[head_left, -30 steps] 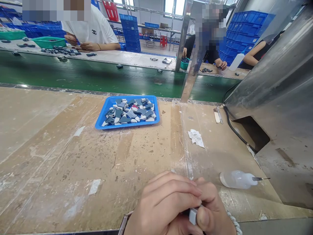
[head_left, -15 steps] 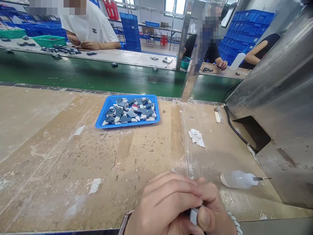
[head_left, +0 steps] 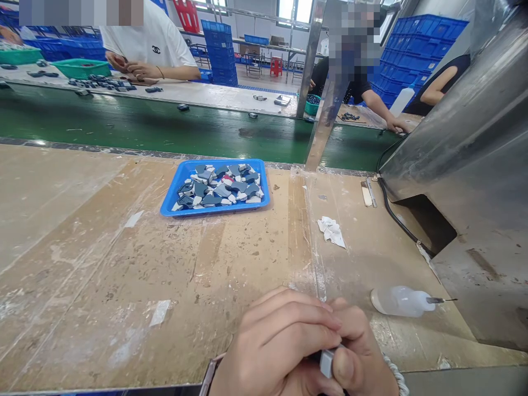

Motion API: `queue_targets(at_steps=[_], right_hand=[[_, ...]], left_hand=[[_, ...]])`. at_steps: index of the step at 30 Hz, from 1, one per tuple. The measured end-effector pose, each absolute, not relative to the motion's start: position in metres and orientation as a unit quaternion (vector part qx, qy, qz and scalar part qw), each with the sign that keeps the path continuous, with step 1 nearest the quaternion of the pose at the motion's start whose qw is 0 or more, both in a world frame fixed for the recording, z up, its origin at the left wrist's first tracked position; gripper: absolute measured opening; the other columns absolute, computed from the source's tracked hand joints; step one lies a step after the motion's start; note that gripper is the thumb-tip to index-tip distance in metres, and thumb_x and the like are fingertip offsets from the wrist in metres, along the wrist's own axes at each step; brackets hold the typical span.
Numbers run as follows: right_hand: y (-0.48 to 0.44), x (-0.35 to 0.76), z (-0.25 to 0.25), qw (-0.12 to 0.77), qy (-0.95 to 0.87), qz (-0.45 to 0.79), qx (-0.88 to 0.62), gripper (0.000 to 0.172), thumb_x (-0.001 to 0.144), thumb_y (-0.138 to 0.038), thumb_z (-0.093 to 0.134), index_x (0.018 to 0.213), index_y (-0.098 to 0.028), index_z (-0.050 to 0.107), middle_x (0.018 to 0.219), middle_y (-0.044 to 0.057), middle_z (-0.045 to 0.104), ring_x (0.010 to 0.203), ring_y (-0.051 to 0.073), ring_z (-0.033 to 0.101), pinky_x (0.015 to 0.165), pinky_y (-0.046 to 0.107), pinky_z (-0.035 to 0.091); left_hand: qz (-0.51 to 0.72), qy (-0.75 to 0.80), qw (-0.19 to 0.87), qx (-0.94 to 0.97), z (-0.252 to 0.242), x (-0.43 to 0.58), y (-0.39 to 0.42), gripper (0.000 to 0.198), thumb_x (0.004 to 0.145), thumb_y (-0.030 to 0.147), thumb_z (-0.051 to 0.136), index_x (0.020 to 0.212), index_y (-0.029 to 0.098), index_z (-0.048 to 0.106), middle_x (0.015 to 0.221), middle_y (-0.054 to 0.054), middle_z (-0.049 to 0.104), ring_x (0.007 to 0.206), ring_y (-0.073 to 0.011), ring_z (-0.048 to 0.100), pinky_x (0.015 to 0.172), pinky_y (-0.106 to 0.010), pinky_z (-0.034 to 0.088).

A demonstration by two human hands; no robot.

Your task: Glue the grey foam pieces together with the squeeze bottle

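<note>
Pressing together at the near edge of the worn wooden surface [head_left: 103, 247], the left hand [head_left: 276, 346] and the right hand [head_left: 358, 357] shared one small grey piece [head_left: 325, 363]. The left fingers [head_left: 292, 313] were curled closed over it from above, and the right thumb lay against its pale end, so both hands gripped the piece, most of which was hidden between them. A beaded bracelet [head_left: 396, 377] showed at the right wrist.

Just to the right of the hands a clear squeeze bottle [head_left: 400, 301] lay on its side, its thin needle tip pointing right toward a slanted steel housing [head_left: 474, 165]. A crumpled white scrap [head_left: 331, 231] lay farther out, and well beyond the hands a blue tray [head_left: 175, 192] held a heap of grey and white pieces [head_left: 218, 187]. Behind it ran a green conveyor belt [head_left: 144, 129], with other people seated at the far side.
</note>
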State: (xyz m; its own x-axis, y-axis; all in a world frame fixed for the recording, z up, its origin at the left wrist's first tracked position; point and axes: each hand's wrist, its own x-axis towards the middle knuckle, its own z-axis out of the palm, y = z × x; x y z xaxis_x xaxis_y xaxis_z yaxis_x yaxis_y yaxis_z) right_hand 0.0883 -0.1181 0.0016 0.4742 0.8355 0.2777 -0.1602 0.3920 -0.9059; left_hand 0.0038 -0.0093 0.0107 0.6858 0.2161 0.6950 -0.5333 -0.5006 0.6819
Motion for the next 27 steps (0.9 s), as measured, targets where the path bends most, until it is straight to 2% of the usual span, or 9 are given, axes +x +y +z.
queue_targets(at_steps=[4, 12, 19, 27], right_hand=[[-0.1185, 0.0879, -0.0003, 0.735, -0.384, 0.343, -0.442, 0.052, 0.089, -0.062, 0.067, 0.057, -0.023, 0.056, 0.045, 0.0, 0.057, 0.04, 0.014, 0.051, 0.039, 0.024, 0.045], [-0.1193, 0.0891, -0.0027, 0.752, -0.394, 0.344, -0.401, 0.044, 0.093, -0.053, 0.068, 0.063, -0.022, 0.059, 0.05, -0.001, 0.059, 0.044, 0.013, 0.052, 0.042, 0.024, 0.044], [-0.1179, 0.0892, 0.0019, 0.734, -0.396, 0.344, -0.431, 0.051, 0.092, -0.06, 0.065, 0.058, -0.023, 0.055, 0.046, -0.001, 0.056, 0.041, 0.013, 0.05, 0.039, 0.024, 0.044], [-0.1189, 0.0903, 0.0015, 0.722, -0.399, 0.343, -0.449, 0.053, 0.091, -0.063, 0.064, 0.056, -0.024, 0.055, 0.045, 0.0, 0.057, 0.04, 0.014, 0.051, 0.04, 0.025, 0.046]], left_hand=[[0.383, -0.101, 0.486, 0.779, 0.0106, 0.0037, -0.0083, 0.024, 0.1, 0.039, 0.066, 0.097, 0.016, 0.068, 0.095, -0.006, 0.079, 0.095, -0.0172, 0.076, 0.089, -0.027, 0.063], [0.381, -0.108, 0.483, 0.781, 0.0089, 0.002, -0.0076, 0.023, 0.1, 0.038, 0.066, 0.097, 0.015, 0.067, 0.096, -0.006, 0.079, 0.096, -0.0168, 0.076, 0.089, -0.026, 0.062], [0.388, -0.096, 0.488, 0.776, 0.0104, 0.0054, -0.0087, 0.024, 0.1, 0.039, 0.067, 0.095, 0.016, 0.068, 0.094, -0.006, 0.08, 0.092, -0.017, 0.076, 0.085, -0.027, 0.063], [0.383, -0.099, 0.484, 0.78, 0.0122, 0.0034, -0.0087, 0.025, 0.1, 0.04, 0.065, 0.095, 0.015, 0.069, 0.093, -0.007, 0.08, 0.092, -0.0171, 0.077, 0.087, -0.026, 0.063]])
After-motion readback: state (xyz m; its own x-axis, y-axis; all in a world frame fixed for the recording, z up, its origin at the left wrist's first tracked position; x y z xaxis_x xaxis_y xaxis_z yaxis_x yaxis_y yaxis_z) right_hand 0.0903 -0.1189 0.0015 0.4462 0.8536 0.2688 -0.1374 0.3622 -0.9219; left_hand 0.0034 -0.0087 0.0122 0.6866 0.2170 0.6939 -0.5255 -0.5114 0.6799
